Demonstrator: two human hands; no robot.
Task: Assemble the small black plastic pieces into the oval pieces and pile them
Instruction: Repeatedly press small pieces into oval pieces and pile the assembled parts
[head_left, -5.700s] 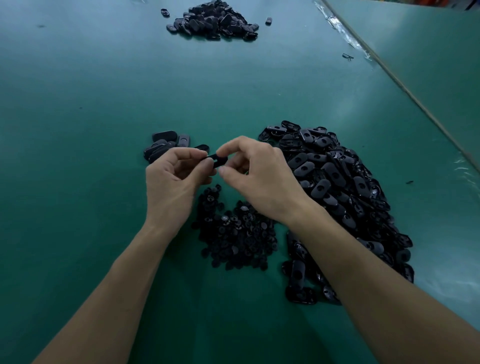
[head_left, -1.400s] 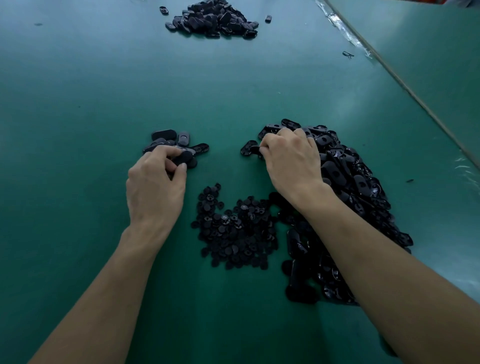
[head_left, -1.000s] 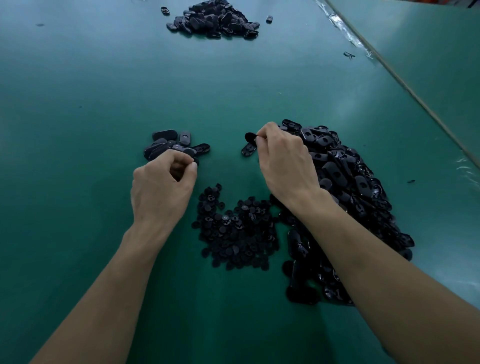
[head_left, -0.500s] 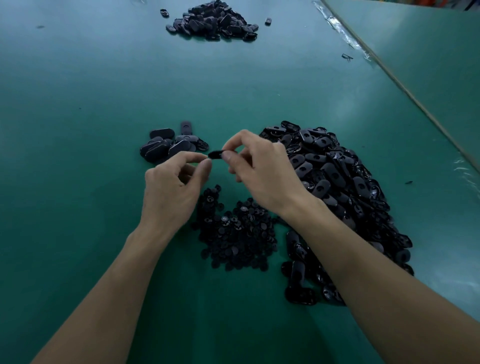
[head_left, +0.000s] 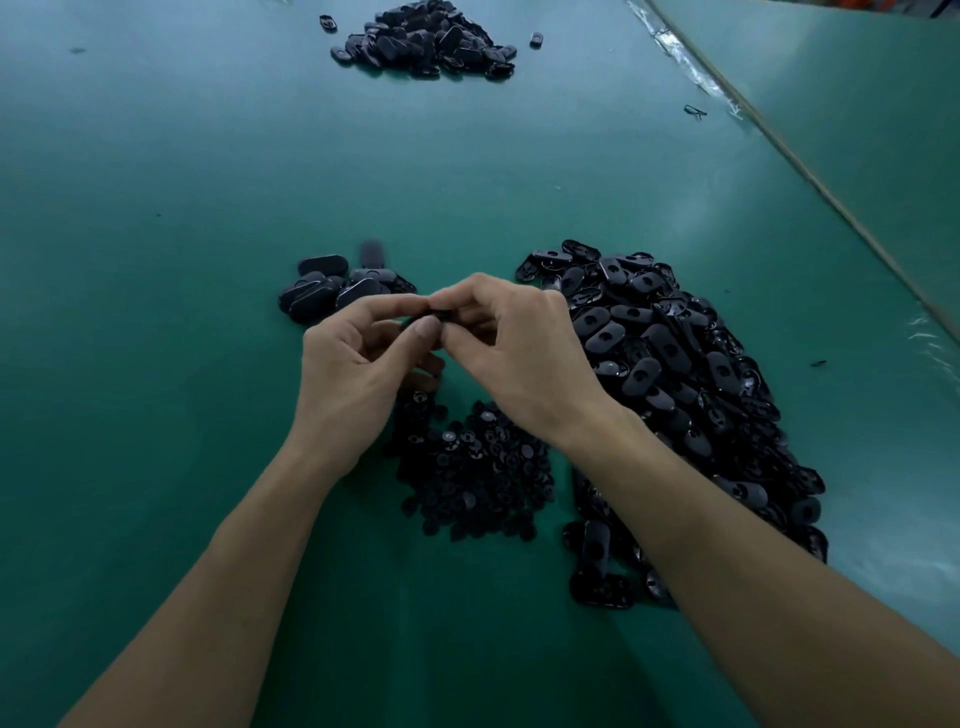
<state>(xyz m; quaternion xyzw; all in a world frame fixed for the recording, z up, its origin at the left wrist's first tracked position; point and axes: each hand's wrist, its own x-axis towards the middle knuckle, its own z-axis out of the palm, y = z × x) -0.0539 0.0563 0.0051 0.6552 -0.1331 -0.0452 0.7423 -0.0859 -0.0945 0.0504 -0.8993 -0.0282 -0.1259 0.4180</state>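
My left hand (head_left: 358, 364) and my right hand (head_left: 519, 348) meet above the green table, both pinching one black oval piece (head_left: 439, 314) between thumbs and forefingers. Most of that piece is hidden by my fingertips. Below the hands lies a heap of small round black pieces (head_left: 472, 467). A big heap of loose oval pieces (head_left: 675, 374) spreads to the right, partly under my right forearm. A small pile of oval pieces (head_left: 337, 286) sits just beyond my left hand.
A second large pile of black oval pieces (head_left: 426, 39) lies at the far end of the green table (head_left: 156, 208). A seam with tape (head_left: 691, 67) runs diagonally along the right side. A few stray bits (head_left: 695, 110) lie near it.
My left hand left the small pile and my right hand lifted an oval piece off the big heap. Both hands came together at the centre and now pinch that piece.
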